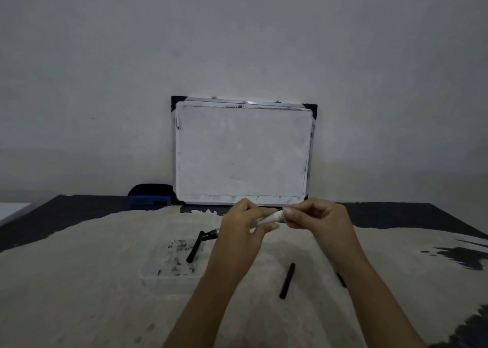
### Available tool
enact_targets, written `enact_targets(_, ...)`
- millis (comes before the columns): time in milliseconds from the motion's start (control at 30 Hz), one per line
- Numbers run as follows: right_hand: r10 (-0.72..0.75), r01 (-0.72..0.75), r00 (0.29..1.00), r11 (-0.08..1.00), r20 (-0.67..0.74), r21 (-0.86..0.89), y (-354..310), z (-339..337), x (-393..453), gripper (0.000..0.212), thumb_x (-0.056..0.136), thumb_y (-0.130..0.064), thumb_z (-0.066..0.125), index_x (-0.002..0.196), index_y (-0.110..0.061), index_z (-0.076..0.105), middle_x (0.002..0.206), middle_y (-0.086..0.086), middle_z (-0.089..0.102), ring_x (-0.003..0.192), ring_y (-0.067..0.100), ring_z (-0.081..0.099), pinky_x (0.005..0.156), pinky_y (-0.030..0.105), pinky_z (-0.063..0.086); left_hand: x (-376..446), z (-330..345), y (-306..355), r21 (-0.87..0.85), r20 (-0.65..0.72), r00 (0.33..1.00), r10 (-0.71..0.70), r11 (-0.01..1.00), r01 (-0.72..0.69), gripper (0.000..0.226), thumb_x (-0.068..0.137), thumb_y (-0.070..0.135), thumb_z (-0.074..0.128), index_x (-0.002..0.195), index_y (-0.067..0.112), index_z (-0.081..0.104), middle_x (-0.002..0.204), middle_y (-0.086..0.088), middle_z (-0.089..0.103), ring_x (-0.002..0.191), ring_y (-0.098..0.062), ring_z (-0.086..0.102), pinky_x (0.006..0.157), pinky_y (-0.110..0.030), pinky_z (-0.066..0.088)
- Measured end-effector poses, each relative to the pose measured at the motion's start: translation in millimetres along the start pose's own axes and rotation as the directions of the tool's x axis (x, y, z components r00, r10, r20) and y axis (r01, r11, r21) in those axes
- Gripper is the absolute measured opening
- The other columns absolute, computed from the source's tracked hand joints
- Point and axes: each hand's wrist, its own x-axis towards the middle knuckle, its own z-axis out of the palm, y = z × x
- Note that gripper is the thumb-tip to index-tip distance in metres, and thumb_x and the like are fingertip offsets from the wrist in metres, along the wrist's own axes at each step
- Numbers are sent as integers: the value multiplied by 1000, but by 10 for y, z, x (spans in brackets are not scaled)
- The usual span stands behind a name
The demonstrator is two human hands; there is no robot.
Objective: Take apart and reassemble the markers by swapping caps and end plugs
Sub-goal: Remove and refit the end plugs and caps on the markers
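Above the table, both hands hold one white marker point(273, 217) level. My left hand point(244, 222) wraps the barrel, and the marker's dark tip end point(212, 233) pokes out to the left of the fist. My right hand point(315, 217) pinches the marker's right end with its fingertips. A black cap or rod point(195, 246) lies slanted in a shallow clear tray point(158, 275). Another black piece point(287, 280) lies on the table between my forearms. A small dark piece point(341, 279) shows just beside my right forearm, mostly hidden.
A small whiteboard point(243, 152) leans against the wall at the back of the table. A blue eraser point(150, 195) sits to its left. The table point(79, 281) is pale with worn dark patches toward its edges.
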Motion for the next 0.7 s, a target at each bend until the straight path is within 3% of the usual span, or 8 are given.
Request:
enact_targets(200, -13, 13, 1000, 999, -3, 30, 6, -4, -9, 5, 75, -3, 70, 76, -6, 73, 69, 1, 73, 65, 9, 69, 57, 13, 52, -17, 27, 9, 4, -24, 1000, 6, 1000, -6, 26, 77, 20, 71, 102, 27, 69, 82, -2, 57, 75, -6, 50, 68, -8, 39)
enact_targets(300, 19, -19, 1000, 995, -4, 98, 6, 20, -12, 13, 80, -9, 65, 89, -11, 73, 78, 0, 76, 74, 10, 71, 62, 12, 53, 15, -26, 18, -18, -55, 998, 11, 1000, -12, 24, 76, 21, 71, 101, 24, 70, 81, 2, 63, 73, -6, 55, 66, -7, 40)
enact_targets(400, 87, -103, 993, 968, 77, 228, 41, 74, -18, 36, 80, -24, 60, 114, -15, 63, 98, 3, 74, 91, 14, 70, 74, 18, 55, 69, -103, 103, -267, -137, 983, -123, 960, 83, 20, 78, 22, 70, 97, 28, 70, 84, 11, 71, 79, 1, 66, 70, -8, 50)
enact_targets(467, 123, -152, 981, 969, 150, 196, 70, 120, -32, 42, 79, -27, 60, 120, -17, 59, 106, 2, 73, 96, 15, 68, 79, 21, 55, 107, -136, 157, -426, -155, 954, -258, 888, 171, 19, 77, 23, 70, 96, 29, 69, 84, 13, 73, 78, 2, 68, 69, -8, 51)
enact_targets(600, 171, -198, 943, 978, 287, 68, 102, 209, -63, 24, 83, -15, 63, 106, -10, 69, 97, 8, 74, 89, 19, 70, 73, 22, 55, 132, -163, 139, -575, -173, 895, -410, 780, 247, 12, 81, 23, 65, 90, 19, 72, 79, 7, 74, 74, 3, 68, 61, 0, 45)
enact_targets(700, 189, -209, 937, 977, 295, 35, 148, 251, -71, 13, 80, -10, 67, 92, -6, 72, 88, 14, 74, 80, 22, 69, 66, 20, 53, 104, -133, 70, -593, -146, 887, -438, 757, 276, 11, 83, 24, 63, 86, 18, 73, 78, 6, 75, 72, 1, 68, 60, -3, 47)
